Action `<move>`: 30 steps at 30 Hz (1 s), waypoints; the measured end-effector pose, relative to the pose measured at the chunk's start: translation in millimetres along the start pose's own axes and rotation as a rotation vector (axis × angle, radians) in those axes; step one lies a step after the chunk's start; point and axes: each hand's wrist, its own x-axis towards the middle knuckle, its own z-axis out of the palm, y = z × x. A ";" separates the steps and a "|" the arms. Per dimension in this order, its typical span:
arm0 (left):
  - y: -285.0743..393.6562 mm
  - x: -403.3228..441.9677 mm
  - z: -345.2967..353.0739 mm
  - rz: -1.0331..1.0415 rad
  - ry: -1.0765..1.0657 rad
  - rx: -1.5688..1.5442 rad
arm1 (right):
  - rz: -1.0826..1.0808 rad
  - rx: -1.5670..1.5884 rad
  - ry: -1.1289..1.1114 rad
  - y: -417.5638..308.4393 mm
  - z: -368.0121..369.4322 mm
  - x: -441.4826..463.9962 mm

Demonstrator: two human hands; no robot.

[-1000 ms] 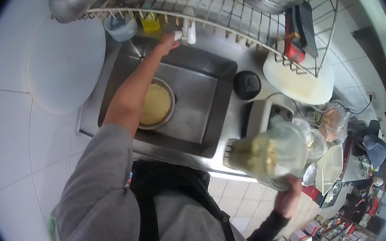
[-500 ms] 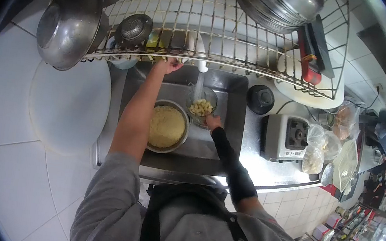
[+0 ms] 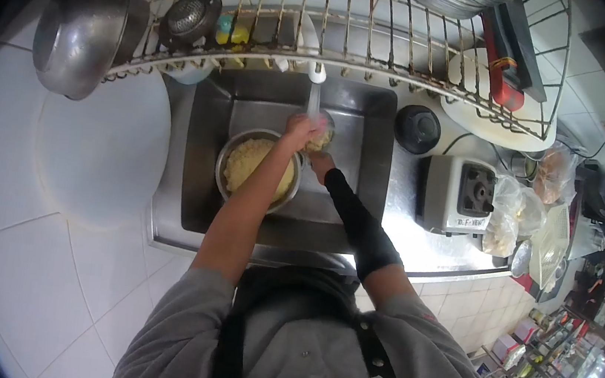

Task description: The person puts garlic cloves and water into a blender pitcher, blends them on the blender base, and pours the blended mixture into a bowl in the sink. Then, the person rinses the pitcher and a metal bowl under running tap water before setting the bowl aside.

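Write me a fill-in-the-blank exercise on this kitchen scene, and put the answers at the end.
1. Below the white faucet, the left hand is at the clear jar under a stream of ____.
2. The metal bowl in the sink holds crumbly food coloured pale ____.
3. A black sleeve covers the person's ____ forearm.
4. In the picture, the sink lies to the ____ of the blender base.

Missing words: water; yellow; right; left.

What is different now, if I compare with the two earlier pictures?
The left hand left the tap and came down to the blender jar, under the running water; its grip is unclear. The right hand brought the jar leftward into the sink and still holds it. The metal bowl and blender base stayed in place.
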 end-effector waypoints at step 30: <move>-103.4 -5.9 -41.7 0.007 0.595 0.039 | -0.114 0.019 0.294 -22.6 -78.9 -162.4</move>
